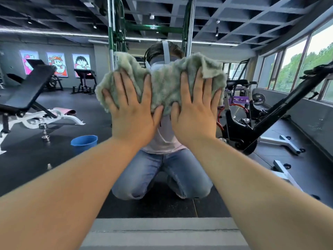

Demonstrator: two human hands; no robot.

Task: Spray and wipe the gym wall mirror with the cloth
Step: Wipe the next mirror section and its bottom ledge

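Cloth (162, 83) under left hand (133, 110), right hand (196, 110); blue bucket (84, 142) in mirror (36, 165)

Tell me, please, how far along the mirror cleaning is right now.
Done: unclear; nothing in view shows whether spraying happened. In hand: the left hand and right hand press the cloth flat against the mirror. Left: probably the wide glass to either side.

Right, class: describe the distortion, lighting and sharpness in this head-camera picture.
Head view: the wide lens bows the ceiling grid and stretches the forearms; the windows are overexposed; the cloth, left hand and right hand look sharp; the posters are soft.
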